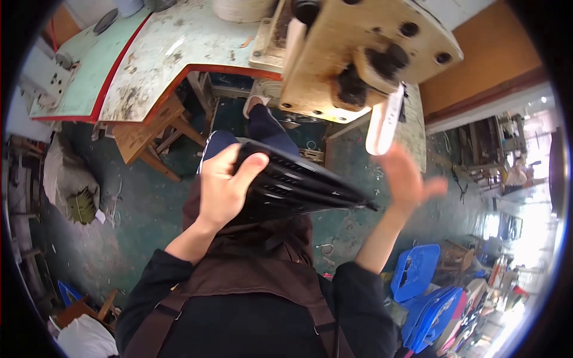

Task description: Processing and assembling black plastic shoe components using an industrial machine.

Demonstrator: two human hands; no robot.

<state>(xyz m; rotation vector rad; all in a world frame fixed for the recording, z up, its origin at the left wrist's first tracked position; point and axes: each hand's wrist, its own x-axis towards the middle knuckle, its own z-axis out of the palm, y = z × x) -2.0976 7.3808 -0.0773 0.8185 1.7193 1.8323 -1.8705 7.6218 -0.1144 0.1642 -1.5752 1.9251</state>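
My left hand [222, 185] grips the rim of a black slotted plastic basket [286, 185], its thumb lying over the edge. The basket is tilted on its side above my lap, and its inside is hidden from me. To the right, apart from the basket, my right hand [406, 179] is open and slightly blurred, its thumb and fingers spread. Just above its fingers hangs the white rounded lever [383, 125] of a beige, grease-stained machine [334, 53]; whether they touch I cannot tell.
A worn pale worktable [197, 39] with a red edge spans the far side. Under its left part stands a wooden stool [146, 134]. A stuffed sack [70, 173] lies on the floor at left. Blue plastic bins [416, 271] stand at lower right.
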